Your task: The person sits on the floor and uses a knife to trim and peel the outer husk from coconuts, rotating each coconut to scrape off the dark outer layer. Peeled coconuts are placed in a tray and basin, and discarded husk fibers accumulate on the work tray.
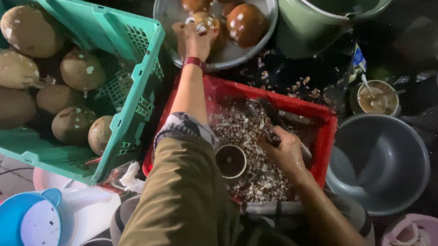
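A peeled coconut [205,22], brown with white nicks where the skin is pared through, sits under my left hand [194,39] at the near rim of the round metal basin [268,15]; my fingers curl over it and grip it. Three or four more smooth, glossy brown coconuts [246,22] lie in the same basin. A red band [193,62] circles that wrist, and the olive sleeve [183,209] runs down from it.

My right hand [283,152] rests low in the red plastic crate [324,132], fingers closed around a dark tool [274,122] whose shape I cannot make out clearly. The crate is rectangular, with a rough bed of white and brown shavings [253,151], flaky and crumbly. A small round cup [230,161] with a pale rim stands among them, near the crate's left side.

At my left, a green slatted plastic crate [140,52] tilts, holding dull, matte tan coconuts [82,70] with a few white chips. To the right of the red crate stands a smooth grey bowl [381,164]; above it, a small cup of brownish liquid with a spoon [377,97]. A pale green bucket [333,17] stands beside the basin, and a blue jug lid [20,233] shows at the lower left
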`<state>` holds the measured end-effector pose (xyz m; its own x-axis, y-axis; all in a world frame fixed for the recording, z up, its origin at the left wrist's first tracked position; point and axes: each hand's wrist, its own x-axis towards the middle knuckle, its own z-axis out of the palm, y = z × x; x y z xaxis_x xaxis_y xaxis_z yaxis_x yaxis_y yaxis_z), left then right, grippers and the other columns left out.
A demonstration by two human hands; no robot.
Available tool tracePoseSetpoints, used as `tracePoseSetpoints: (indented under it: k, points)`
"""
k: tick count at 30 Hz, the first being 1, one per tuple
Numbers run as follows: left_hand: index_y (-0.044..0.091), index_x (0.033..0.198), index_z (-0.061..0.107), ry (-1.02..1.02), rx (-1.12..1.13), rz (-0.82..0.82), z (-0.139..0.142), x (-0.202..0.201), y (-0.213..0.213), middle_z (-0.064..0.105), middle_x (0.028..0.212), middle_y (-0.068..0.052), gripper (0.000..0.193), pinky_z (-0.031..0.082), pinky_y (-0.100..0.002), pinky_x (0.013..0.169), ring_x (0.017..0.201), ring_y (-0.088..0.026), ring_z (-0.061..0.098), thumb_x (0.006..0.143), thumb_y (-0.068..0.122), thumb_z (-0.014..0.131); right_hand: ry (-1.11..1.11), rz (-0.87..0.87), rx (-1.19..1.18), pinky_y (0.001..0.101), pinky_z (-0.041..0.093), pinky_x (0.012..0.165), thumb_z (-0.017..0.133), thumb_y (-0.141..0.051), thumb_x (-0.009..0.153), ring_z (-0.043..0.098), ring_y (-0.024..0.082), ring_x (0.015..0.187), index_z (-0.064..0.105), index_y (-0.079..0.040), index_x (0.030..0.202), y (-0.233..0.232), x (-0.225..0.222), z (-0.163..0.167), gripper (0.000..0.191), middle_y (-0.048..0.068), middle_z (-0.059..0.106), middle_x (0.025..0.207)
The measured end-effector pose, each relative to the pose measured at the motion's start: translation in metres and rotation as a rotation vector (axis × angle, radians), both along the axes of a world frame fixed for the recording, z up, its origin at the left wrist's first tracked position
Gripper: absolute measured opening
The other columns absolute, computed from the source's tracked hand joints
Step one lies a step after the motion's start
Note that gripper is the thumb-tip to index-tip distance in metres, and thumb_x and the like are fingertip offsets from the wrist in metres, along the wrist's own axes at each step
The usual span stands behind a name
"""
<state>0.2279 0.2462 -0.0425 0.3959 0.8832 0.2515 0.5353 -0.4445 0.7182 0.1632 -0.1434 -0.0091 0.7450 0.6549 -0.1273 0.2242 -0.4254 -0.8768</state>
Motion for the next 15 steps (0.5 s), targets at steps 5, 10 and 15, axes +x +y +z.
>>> tracePoseSetpoints:
  k: [5,10,15]
  points:
    - [0.002,0.118,0.073,-0.785,-0.384,-0.329,-0.011,0.011,0.021,0.076,0.111,-0.012,0.05,0.06,-0.034,0.082,0.097,-0.025,0.073,0.085,0.035,0.091,0.114,-0.05,-0.097,0.0329,0.056,0.068,0.076,-0.02,0.085,0.068,0.013,0.075,0.072,-0.009,0.115,0.001,0.002,-0.006,0.032,0.008,0.078,0.09]
    - [0.009,0.121,0.072,-0.862,-0.767,-0.169,0.0,0.01,0.016,0.068,0.096,-0.005,0.053,0.052,-0.031,0.059,0.076,-0.019,0.06,0.078,0.038,0.084,-0.049,-0.014,-0.007,0.0329,0.056,0.078,0.08,-0.022,0.082,0.071,0.014,0.084,0.073,-0.007,0.112,0.007,0.004,-0.008,0.035,0.007,0.079,0.096]
    - [0.022,0.137,0.052,-1.083,-1.103,-0.281,0.006,0.006,0.01,0.061,0.13,-0.005,0.066,0.061,-0.047,0.072,0.108,-0.026,0.066,0.081,0.053,0.069,0.054,-0.019,-0.106,0.035,0.057,0.079,0.079,-0.027,0.084,0.071,0.017,0.088,0.072,-0.007,0.114,0.01,0.005,-0.002,0.037,0.007,0.077,0.103]
